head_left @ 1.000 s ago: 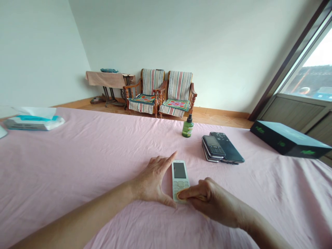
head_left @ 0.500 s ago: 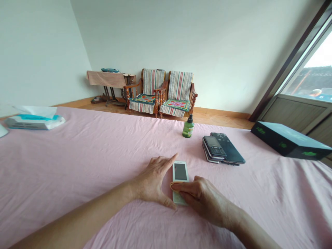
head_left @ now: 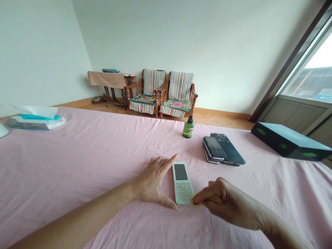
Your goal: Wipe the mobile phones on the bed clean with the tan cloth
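Well in from the far edge of the pink cloth (head_left: 98, 148) lies one white phone (head_left: 183, 185), face up; one green bottle (head_left: 188, 129) stands by that edge, one tissue pack (head_left: 33, 122) at the far left corner, one black box (head_left: 292, 140) at the far right. The left hand (head_left: 151, 180) spreads wide along the phone's left side, gripping nothing; the right hand (head_left: 224, 200), fist-like, pinches one yellow wipe (head_left: 195, 200) by its lower right corner.

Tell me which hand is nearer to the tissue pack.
Left. The left hand is spread left of the white phone, right of the tissue pack and nearer the camera; the right hand is farther off, right of the phone.
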Motion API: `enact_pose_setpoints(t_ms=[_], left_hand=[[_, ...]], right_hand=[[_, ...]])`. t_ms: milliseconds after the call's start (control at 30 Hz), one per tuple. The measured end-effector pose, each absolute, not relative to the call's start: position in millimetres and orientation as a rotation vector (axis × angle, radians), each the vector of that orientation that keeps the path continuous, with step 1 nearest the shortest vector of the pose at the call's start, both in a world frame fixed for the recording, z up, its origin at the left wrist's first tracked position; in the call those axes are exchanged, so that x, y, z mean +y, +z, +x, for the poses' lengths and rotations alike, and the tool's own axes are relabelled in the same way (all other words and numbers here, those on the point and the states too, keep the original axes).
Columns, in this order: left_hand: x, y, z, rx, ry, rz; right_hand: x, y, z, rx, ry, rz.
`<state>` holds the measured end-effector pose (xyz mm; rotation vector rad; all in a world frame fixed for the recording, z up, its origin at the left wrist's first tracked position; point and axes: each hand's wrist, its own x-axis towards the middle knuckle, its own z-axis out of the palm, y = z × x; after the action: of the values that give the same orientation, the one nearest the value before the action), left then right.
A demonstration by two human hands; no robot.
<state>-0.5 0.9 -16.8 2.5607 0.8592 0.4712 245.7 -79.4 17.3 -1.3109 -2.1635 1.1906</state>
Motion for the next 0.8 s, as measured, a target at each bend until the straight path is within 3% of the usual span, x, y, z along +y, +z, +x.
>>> enact_pose_setpoints(t_ms=[800], left_hand=[[-3.4, -15.3, 3.1, 0.862, 0.501, 2.608]], right_hand=[[-80.7, 18.4, 251.8, -2.284, 1.028, -1.337]])
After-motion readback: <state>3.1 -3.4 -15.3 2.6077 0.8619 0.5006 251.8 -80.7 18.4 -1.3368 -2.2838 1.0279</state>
